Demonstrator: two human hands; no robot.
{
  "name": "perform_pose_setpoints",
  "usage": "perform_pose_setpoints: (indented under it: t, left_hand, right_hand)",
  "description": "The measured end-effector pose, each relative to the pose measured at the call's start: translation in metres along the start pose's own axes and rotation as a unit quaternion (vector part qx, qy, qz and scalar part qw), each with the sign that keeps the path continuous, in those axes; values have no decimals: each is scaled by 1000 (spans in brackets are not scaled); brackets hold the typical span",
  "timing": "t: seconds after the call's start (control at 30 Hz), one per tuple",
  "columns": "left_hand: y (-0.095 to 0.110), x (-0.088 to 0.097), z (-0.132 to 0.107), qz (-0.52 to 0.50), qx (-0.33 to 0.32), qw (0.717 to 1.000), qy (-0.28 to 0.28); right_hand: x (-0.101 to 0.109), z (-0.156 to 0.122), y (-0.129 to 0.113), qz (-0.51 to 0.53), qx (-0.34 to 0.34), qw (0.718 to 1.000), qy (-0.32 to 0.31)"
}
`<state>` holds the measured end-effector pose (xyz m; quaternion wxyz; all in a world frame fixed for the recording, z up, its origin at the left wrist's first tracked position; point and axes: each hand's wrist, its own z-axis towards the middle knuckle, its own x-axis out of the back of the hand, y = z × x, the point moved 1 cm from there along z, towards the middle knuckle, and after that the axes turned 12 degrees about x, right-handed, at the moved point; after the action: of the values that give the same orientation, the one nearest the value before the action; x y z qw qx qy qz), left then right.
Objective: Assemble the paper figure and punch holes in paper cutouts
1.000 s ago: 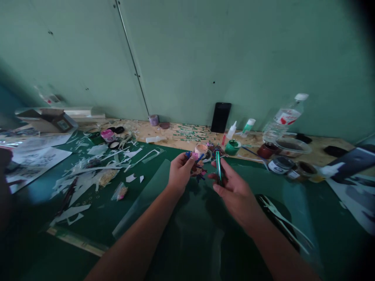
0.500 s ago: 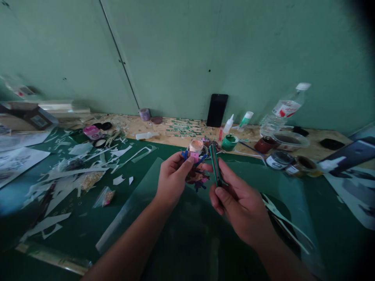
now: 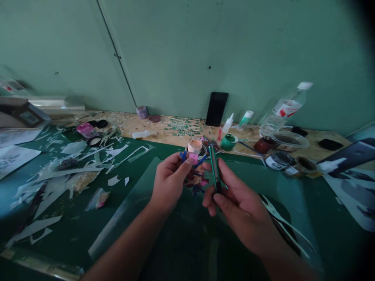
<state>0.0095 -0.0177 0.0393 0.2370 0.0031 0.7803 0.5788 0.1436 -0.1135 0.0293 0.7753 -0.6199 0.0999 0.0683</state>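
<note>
Between the thumb and fingers of my left hand [image 3: 171, 179] is a small pink piece [image 3: 193, 157] with blue strips; its exact kind is unclear. My right hand [image 3: 234, 203] grips a slim green and black tool [image 3: 215, 168], tilted with its far end up; I cannot make out its kind. The tool is apart from the pink piece, just to its right. Under and between my hands shows a colourful figure-like piece [image 3: 197, 180], partly hidden by my fingers. Right behind the pink piece stands an open jar of peach paint [image 3: 195, 145].
Paper scraps [image 3: 70, 171] and small bags [image 3: 98, 198] litter the left side. Along the back are a phone [image 3: 216, 109], glue bottles [image 3: 228, 123], green paint [image 3: 229, 142] and a plastic bottle [image 3: 284, 109]. White-handled scissors or pliers [image 3: 281, 218] lie right of my right hand.
My left hand has shifted slightly left, still pinching the pink piece. The lower fingers of my right hand have moved a little left around the tool. The camera view has shifted slightly.
</note>
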Motion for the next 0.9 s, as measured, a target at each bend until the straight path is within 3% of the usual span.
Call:
perform_pose_setpoints:
  t: [0.27, 0.43, 0.53, 0.63, 0.73, 0.9]
  left_hand:
    - [-1, 1, 3, 10, 13, 1000, 14]
    - [0, -1, 0, 27, 10, 1000, 12]
    - [0, -2, -1, 56, -7, 998, 5]
    - [-1, -3, -2, 88, -18, 996, 2]
    - [-2, -3, -3, 102, -16, 995, -1]
    - [-2, -3, -3, 105, -19, 994, -12]
  right_hand:
    - [-3, -2, -8, 8, -24, 1000, 0]
    - [-2, 3, -10, -114, 27, 990, 83]
    - [-1, 4, -9, -284, 84, 949, 105]
    - [0, 3, -9, -450, 171, 872, 89]
    - [0, 2, -8, -546, 206, 811, 51]
    - [1, 3, -4, -592, 197, 782, -3]
